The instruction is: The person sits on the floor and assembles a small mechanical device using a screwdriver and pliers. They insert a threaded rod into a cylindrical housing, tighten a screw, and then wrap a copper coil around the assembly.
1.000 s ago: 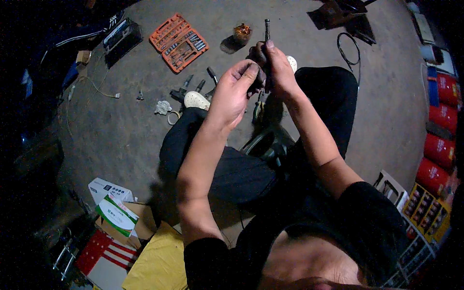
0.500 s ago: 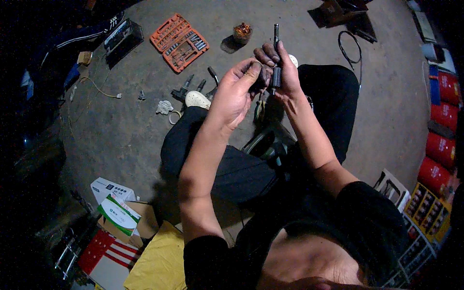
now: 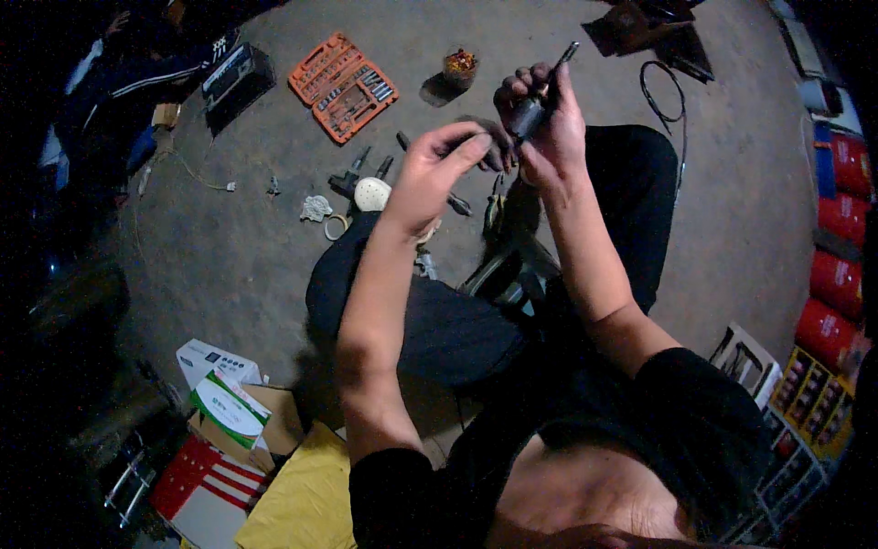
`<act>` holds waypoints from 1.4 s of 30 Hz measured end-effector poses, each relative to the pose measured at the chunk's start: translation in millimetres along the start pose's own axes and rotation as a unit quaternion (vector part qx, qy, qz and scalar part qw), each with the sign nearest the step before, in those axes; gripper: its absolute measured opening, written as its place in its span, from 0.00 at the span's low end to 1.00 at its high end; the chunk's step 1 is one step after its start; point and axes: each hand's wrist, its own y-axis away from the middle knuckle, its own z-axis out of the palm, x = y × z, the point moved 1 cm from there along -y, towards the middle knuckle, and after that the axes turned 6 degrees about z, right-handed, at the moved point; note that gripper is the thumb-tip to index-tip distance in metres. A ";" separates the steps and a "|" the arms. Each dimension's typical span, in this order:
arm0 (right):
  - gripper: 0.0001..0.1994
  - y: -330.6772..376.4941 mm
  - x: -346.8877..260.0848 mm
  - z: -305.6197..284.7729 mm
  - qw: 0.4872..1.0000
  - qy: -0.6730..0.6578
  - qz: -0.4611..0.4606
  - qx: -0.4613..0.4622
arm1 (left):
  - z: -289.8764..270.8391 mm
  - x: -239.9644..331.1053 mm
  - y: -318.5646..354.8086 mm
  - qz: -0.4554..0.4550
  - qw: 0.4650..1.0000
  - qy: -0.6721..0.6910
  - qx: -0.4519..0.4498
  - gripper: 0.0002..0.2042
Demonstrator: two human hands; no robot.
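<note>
A: Tool [image 3: 540, 102], dark and slim, sits raised over the knees, tip tilted up and away. Right hand [image 3: 541, 128] is clenched round its grip.

B: Left hand [image 3: 430, 174]?

A: Just beside it, fingers [image 3: 466, 146] half curled toward the tool; contact cannot be told.

B: Surroundings?

A: Orange socket case [image 3: 344, 87] lies open on the floor [image 3: 229, 265] beyond, small cup [image 3: 460, 69] near it, black cable [image 3: 663, 96] to the right.

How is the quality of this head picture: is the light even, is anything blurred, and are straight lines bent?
In the head view the light is dim and falls mainly on the middle floor, with dark corners; the right hand and its dark tool are fairly sharp, the left hand has slightly soft fingertips; the orange socket case looks clear; the red canisters curve along the rim from fisheye distortion.
</note>
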 end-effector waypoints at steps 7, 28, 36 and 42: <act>0.18 13.5 -24.2 19.9 0.995 0.050 -0.077 -0.029 | -25.1 24.8 2.7 0.280 0.783 -0.512 0.215 0.14; 0.16 36.1 1.6 13.8 0.952 0.283 -0.099 -0.052 | 11.5 20.7 4.1 0.116 0.964 -0.231 0.059 0.15; 0.13 42.0 -2.1 11.2 0.960 0.270 -0.028 -0.063 | 8.3 19.0 -4.0 0.137 0.953 -0.241 0.120 0.09; 0.11 40.8 0.6 7.7 0.935 0.348 -0.052 -0.043 | 4.0 19.5 -6.8 0.128 0.946 -0.262 0.141 0.07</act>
